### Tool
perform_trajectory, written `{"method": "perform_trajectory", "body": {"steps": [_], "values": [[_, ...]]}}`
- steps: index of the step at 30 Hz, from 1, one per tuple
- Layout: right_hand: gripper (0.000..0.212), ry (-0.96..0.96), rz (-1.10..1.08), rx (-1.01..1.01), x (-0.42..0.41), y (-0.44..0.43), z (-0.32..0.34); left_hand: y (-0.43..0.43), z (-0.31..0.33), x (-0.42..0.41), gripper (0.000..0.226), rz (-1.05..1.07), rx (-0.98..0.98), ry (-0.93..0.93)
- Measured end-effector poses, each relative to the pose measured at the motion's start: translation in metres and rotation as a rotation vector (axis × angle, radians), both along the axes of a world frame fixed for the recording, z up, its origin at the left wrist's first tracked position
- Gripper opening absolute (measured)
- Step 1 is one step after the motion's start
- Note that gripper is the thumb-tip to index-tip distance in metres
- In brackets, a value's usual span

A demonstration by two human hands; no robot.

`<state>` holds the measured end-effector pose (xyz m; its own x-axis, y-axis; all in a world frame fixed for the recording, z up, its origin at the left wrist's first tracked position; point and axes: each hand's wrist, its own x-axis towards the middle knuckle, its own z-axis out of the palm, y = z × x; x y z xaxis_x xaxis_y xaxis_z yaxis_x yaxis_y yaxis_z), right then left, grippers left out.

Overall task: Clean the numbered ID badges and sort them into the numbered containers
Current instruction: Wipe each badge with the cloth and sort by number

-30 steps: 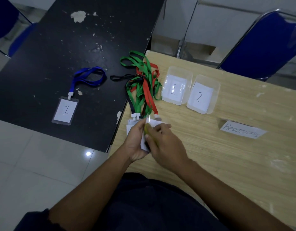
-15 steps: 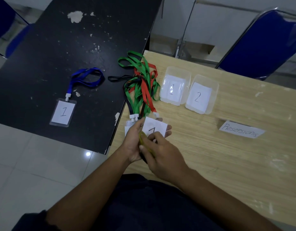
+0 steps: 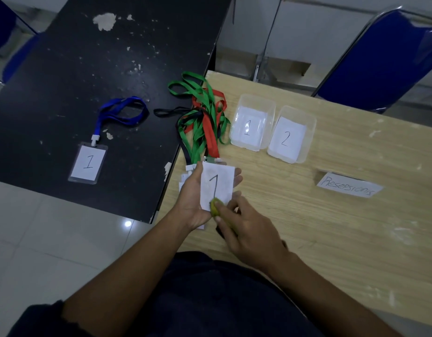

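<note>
Cleaning step in hand. The left hand (image 3: 190, 198) is holding a white card badge marked 1 (image 3: 217, 183) face-up over the near-left corner of the pale wooden desk (image 3: 307, 227). Its fingers (image 3: 237, 176) are curling round from behind, thumb on the left edge. The right hand (image 3: 246, 229) is pinching a small yellow-green wiping pad (image 3: 215, 207) and pressing it on the badge's lower edge.

The tangle of green, red and black lanyards (image 3: 203, 122) is lying just beyond. The clear plastic container labelled 1 (image 3: 252, 122) and the clear plastic container labelled 2 (image 3: 291, 136) are sitting side by side, apparently without badges. A blue-lanyard badge marked 1 (image 3: 88, 164) is lying apart on the black desk (image 3: 76, 69).

Next, likely: finishing the wipe, freeing this badge's lanyard, then carrying it to container 1.
</note>
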<state>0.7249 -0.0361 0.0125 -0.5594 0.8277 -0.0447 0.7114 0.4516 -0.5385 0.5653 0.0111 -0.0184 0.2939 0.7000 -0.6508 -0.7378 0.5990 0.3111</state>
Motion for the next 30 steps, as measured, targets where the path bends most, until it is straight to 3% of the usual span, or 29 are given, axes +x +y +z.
{"method": "perform_trajectory", "body": {"steps": [4, 10, 15, 20, 26, 30], "values": [[0.037, -0.053, -0.236, 0.089, 0.005, 0.021, -0.001, -0.001, 0.006, 0.005, 0.064, 0.017, 0.024, -0.023], [0.038, -0.028, -0.045, 0.052, 0.005, -0.008, 0.0, 0.001, 0.007, 0.005, 0.067, 0.001, 0.025, 0.009], [0.034, -0.107, -0.255, 0.082, 0.012, 0.026, 0.003, -0.01, 0.003, 0.008, 0.068, -0.032, 0.041, 0.061], [0.039, -0.067, 0.016, 0.05, 0.005, 0.0, 0.01, -0.002, 0.008, 0.002, 0.07, -0.041, 0.064, 0.05], [0.035, -0.135, -0.327, 0.078, -0.002, 0.051, 0.009, -0.004, 0.008, 0.008, 0.056, -0.048, 0.066, 0.136], [0.037, -0.023, -0.106, 0.024, -0.023, 0.024, 0.018, -0.001, 0.009, 0.004, 0.071, -0.126, 0.049, 0.121]]}}
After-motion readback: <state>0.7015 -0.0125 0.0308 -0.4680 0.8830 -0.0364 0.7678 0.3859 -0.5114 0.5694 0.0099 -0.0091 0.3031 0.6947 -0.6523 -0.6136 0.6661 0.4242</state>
